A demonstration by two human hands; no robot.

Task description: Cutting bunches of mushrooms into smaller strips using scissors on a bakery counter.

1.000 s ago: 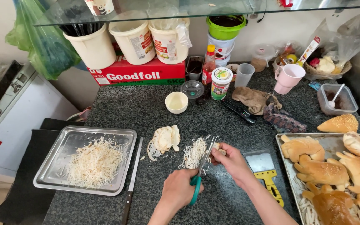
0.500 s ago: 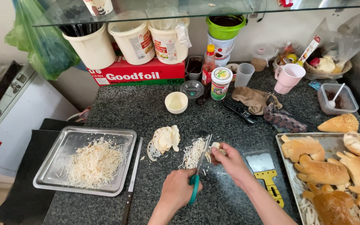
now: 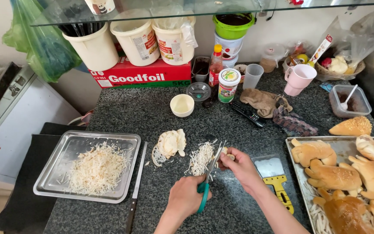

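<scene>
Left hand (image 3: 186,200) is closed round the green-handled scissors (image 3: 208,177) near the counter's front edge; right hand (image 3: 241,167) pinches a small pale piece (image 3: 229,154) at the blades, above the shred pile (image 3: 201,158). Snipping thin with fingertips held back seems wise. A long red box (image 3: 141,78) lies along the back edge.

bread tray (image 3: 297,149) cropped right, scissor handles (image 3: 203,190) hidden
</scene>
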